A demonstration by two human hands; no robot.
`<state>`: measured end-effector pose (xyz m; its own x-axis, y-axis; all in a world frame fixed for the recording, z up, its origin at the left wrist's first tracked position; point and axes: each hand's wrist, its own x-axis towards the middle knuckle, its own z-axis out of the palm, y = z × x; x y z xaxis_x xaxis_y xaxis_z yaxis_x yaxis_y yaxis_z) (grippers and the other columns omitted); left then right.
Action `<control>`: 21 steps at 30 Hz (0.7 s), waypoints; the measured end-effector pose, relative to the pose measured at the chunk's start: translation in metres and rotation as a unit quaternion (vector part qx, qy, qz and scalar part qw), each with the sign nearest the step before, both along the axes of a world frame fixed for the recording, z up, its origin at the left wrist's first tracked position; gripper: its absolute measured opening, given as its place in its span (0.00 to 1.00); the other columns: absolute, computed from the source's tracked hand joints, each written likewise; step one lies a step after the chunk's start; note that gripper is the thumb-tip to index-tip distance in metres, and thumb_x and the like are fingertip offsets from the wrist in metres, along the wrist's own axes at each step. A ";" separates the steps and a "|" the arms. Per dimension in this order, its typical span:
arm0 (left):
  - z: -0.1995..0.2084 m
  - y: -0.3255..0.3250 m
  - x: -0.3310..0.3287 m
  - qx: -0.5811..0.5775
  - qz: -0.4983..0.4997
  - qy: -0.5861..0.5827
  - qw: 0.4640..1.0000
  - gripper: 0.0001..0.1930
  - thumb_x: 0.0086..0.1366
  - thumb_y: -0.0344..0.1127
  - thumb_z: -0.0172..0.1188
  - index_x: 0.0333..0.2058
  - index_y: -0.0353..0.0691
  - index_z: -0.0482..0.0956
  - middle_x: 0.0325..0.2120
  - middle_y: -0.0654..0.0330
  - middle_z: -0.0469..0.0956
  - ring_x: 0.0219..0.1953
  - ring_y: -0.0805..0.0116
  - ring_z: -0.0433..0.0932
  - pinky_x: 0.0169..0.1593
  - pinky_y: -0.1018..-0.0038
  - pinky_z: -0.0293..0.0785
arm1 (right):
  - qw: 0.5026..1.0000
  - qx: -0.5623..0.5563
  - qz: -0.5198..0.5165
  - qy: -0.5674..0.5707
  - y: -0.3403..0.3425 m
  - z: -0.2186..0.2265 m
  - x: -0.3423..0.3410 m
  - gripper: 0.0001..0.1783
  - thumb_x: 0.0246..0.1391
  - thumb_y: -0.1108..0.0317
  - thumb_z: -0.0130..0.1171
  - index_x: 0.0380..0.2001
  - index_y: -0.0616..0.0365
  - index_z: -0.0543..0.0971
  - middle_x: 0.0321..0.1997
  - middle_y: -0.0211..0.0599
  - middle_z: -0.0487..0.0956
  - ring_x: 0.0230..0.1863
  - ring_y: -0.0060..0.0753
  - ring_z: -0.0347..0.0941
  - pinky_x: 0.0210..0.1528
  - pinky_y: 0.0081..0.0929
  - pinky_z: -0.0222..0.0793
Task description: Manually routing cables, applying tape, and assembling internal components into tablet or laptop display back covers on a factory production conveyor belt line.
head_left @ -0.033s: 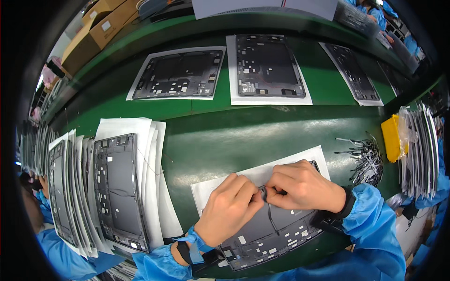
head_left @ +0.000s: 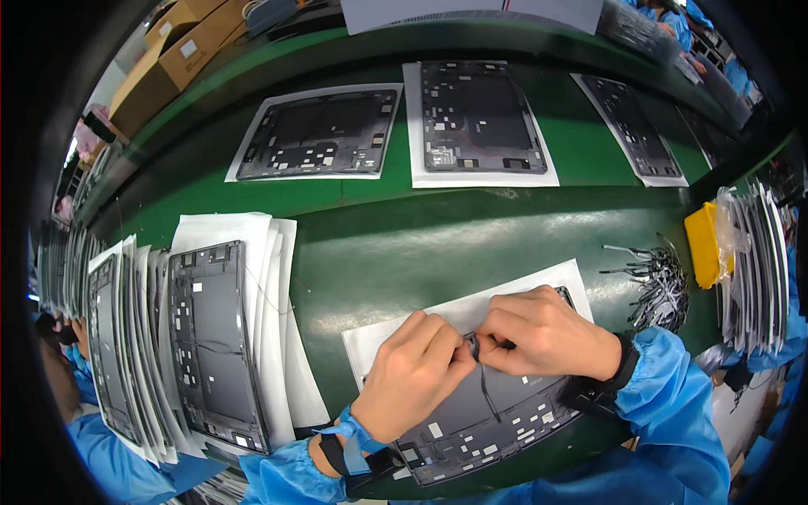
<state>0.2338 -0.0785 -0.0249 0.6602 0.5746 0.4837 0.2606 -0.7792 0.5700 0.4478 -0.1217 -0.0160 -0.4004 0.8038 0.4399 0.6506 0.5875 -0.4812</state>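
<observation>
Both hands meet over a dark tablet back cover (head_left: 459, 414), which is dotted with small white and black pads. It lies slanted on a white foam sheet (head_left: 551, 276). My left hand (head_left: 412, 372) and my right hand (head_left: 545, 337) are closed, their fingertips pinching the upper end of a thin black cable strip (head_left: 486, 389). Its free end trails down over the cover. The fingers hide the pinched end. To the right of my right hand lies a heap of similar black and silver strips (head_left: 658, 290).
Covers interleaved with white sheets (head_left: 273, 337) lean in a row at left. Several more covers (head_left: 484, 118) lie on sheets along the green bench (head_left: 379, 261). A yellow bin (head_left: 707, 246) and another upright stack (head_left: 753, 269) stand at right. Cardboard boxes (head_left: 189, 63) sit at far left.
</observation>
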 end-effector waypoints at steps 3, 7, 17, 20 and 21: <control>0.000 -0.002 0.009 0.014 0.019 0.005 1.000 0.11 0.50 0.20 0.70 0.25 0.34 0.74 0.25 0.55 0.73 0.28 0.56 0.74 0.30 0.63 0.74 | 1.000 0.010 0.005 -0.014 0.001 0.001 0.006 0.11 0.41 0.78 0.69 0.23 0.59 0.75 0.20 0.31 0.72 0.18 0.37 0.72 0.20 0.33 0.67; 0.001 -0.001 0.014 -0.009 0.015 -0.021 1.000 0.11 0.51 0.19 0.68 0.25 0.33 0.71 0.24 0.54 0.69 0.28 0.55 0.72 0.30 0.63 0.73 | 1.000 0.006 0.006 -0.004 0.001 0.003 0.006 0.10 0.43 0.76 0.68 0.22 0.59 0.73 0.20 0.35 0.72 0.19 0.41 0.73 0.20 0.37 0.68; 0.025 -0.005 0.015 0.010 0.033 0.031 0.999 0.10 0.50 0.21 0.69 0.30 0.33 0.77 0.30 0.52 0.76 0.37 0.52 0.76 0.38 0.61 0.74 | 0.989 -0.100 -0.021 0.111 -0.010 0.026 0.024 0.05 0.48 0.78 0.66 0.28 0.63 0.79 0.26 0.39 0.78 0.23 0.39 0.78 0.26 0.33 0.73; 0.057 -0.034 -0.022 -0.050 0.197 0.036 0.978 0.19 0.55 0.24 0.68 0.46 0.33 0.76 0.46 0.48 0.74 0.47 0.50 0.76 0.47 0.62 0.76 | 0.980 0.010 -0.192 0.052 -0.032 0.047 0.056 0.05 0.52 0.77 0.66 0.32 0.65 0.80 0.30 0.44 0.79 0.27 0.41 0.79 0.31 0.33 0.76; 0.064 -0.050 -0.043 -0.135 0.230 0.026 0.964 0.24 0.57 0.26 0.69 0.53 0.33 0.73 0.51 0.46 0.72 0.51 0.48 0.75 0.49 0.61 0.77 | 0.967 -0.025 -0.252 0.039 -0.050 0.059 0.060 0.07 0.52 0.76 0.66 0.34 0.66 0.79 0.31 0.45 0.80 0.27 0.42 0.79 0.31 0.35 0.76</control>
<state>0.1907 -0.1282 0.0395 0.3250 0.9122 0.2497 0.5765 -0.4004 0.7123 0.5078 -0.1721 0.0430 0.0796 0.9095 0.4079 0.8089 0.1802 -0.5596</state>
